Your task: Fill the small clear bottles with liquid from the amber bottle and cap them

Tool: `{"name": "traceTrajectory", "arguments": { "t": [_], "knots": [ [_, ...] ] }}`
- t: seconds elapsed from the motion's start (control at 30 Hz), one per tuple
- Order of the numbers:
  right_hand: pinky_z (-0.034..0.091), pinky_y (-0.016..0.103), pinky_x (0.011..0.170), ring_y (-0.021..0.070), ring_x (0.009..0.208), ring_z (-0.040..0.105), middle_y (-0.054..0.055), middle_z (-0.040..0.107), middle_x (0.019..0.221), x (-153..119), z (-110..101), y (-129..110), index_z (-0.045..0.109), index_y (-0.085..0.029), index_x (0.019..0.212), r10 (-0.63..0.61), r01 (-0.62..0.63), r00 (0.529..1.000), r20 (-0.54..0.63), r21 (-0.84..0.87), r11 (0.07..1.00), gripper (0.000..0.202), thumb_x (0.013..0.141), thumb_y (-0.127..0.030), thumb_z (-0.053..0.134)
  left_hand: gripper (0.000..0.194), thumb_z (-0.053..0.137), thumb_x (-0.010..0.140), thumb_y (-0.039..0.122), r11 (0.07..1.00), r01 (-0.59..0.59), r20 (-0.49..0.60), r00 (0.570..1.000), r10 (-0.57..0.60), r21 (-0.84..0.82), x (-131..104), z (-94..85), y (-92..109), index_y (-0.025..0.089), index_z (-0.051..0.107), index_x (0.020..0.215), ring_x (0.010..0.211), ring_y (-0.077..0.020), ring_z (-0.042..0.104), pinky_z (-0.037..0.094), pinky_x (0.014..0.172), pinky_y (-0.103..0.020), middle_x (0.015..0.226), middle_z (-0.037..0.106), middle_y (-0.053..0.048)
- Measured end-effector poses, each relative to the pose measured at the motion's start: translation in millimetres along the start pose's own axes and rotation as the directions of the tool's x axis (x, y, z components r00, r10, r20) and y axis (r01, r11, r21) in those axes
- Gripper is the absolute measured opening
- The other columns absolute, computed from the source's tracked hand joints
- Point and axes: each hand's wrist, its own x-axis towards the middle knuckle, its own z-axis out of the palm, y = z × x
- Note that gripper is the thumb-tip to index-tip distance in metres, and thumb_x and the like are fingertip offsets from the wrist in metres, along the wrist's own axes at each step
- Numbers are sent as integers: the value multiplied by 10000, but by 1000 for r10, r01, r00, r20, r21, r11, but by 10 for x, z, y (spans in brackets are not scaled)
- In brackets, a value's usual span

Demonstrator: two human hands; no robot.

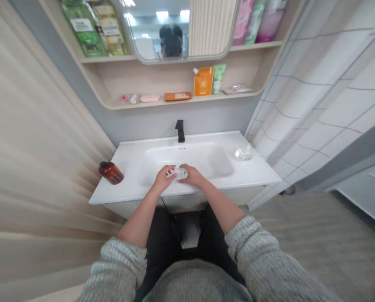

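Both of my hands meet over the front part of a white sink basin, around a small clear container. My left hand grips its left side with the fingers curled. On the right side, my right hand has its thumb and fingers wrapped round it. Whether the container holds anything is too small to tell. Behind the hands stands a black faucet at the back of the basin.
An amber bottle is on the counter's left end, and a clear glass-like item on its right. Above hangs a shelf with soap, pouches and bottles around a mirror. A curtain borders the left, a tiled wall the right.
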Motion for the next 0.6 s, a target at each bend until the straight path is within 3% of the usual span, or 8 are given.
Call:
{"name": "traceTrajectory", "arguments": {
  "t": [0.17, 0.37, 0.6],
  "knots": [
    [543, 371, 930, 264, 1001, 729, 78, 777, 1178, 1, -4, 0, 663, -215, 1307, -5, 5, 1000, -7, 25, 1000, 747, 642, -343, 978, 283, 728, 916, 261, 999, -33, -4, 999, 34, 31, 105, 133, 18, 223, 799, 1188, 772, -169, 582, 525, 783, -319, 893, 679, -16],
    [533, 358, 904, 259, 969, 722, 68, 782, 1122, 1, -20, 32, 670, -210, 1279, -7, 7, 1000, -5, 29, 1000, 728, 635, -340, 982, 180, 709, 929, 279, 998, 23, 41, 999, -25, 51, 139, 212, 34, 206, 765, 1084, 832, -202, 663, 523, 812, -336, 1005, 767, -53],
    [535, 359, 907, 260, 970, 727, 64, 783, 1113, 15, 9, 55, 686, -212, 1266, -20, 20, 1000, 4, 15, 1000, 705, 642, -357, 981, 183, 696, 976, 403, 967, 85, 32, 995, -96, 241, 97, 196, 137, 231, 664, 1031, 708, -212, 610, 418, 704, -312, 768, 646, -6]
  ]
}}
